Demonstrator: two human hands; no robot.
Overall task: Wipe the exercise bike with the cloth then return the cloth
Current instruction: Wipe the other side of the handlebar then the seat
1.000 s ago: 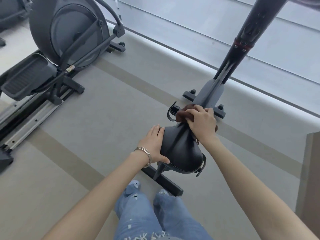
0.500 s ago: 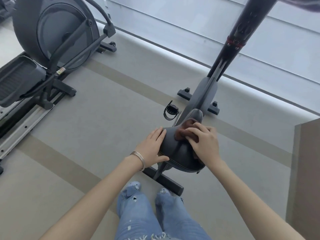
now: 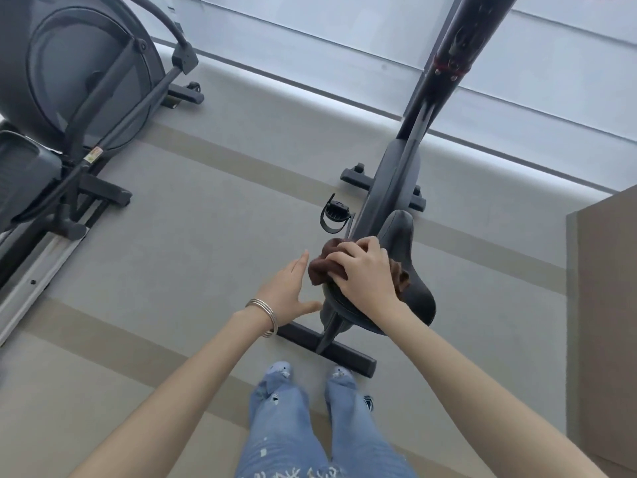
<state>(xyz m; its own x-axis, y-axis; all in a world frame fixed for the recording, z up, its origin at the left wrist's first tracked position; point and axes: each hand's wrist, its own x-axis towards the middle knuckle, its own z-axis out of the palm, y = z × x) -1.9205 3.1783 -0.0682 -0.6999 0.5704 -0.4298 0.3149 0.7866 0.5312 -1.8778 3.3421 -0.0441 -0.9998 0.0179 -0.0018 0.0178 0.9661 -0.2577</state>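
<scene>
The right hand (image 3: pixel 365 270) presses the brown cloth (image 3: pixel 319 269), fingers clenched on it, on the left side of the saddle (image 3: pixel 410 267). The left hand (image 3: pixel 287 291) hovers released beside it. The overhanging cloth may slip off, since nothing steadies the saddle.

We have a single head-worn view, looking steeply down and forward; the saddle (image 3: pixel 406 270) sits close at centre right; the person's jeans (image 3: pixel 310 426) fill the lower middle; the floor (image 3: pixel 206 236) runs to the upper frame.
</scene>
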